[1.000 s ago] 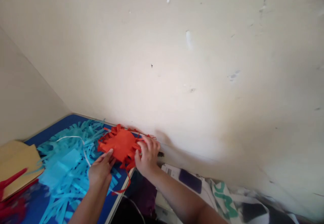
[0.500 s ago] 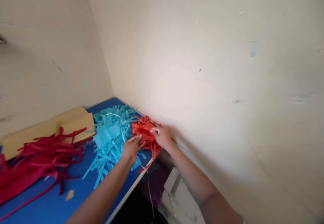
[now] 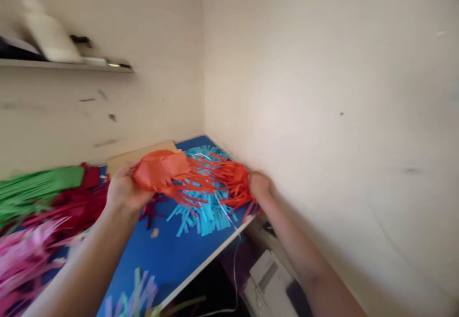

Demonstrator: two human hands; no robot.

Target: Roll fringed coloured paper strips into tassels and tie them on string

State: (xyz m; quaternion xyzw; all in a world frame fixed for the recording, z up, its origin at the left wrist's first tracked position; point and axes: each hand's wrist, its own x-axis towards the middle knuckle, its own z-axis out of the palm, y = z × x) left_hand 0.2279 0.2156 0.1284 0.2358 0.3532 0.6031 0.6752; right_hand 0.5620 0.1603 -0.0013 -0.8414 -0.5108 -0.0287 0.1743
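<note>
My left hand [image 3: 125, 188] grips the solid end of a piece of orange fringed tissue paper [image 3: 163, 169], its thumb and fingers at the left edge. Cut strips trail from that piece to the right, over blue fringed tissue paper [image 3: 208, 214] on the table. At the wall side, my right hand [image 3: 260, 185] is closed at a bunch of orange strips [image 3: 234, 180]; its fingertips are hidden behind the wrist and paper. A white cord [image 3: 223, 204] crosses the blue fringe and hangs over the table edge.
On the blue table [image 3: 175, 255] lie green fringe [image 3: 46, 185], dark red fringe [image 3: 77, 202], pink fringe [image 3: 25, 259] and a tan sheet [image 3: 122, 159]. A shelf [image 3: 107, 67] holds a white bottle [image 3: 52, 35]. Below the table edge stands a white machine-like object [image 3: 270, 274].
My left hand has moved left with orange paper, away from my right hand, stretching the fringe out between them. The camera view has swung left, bringing the shelf and green and pink fringe into sight.
</note>
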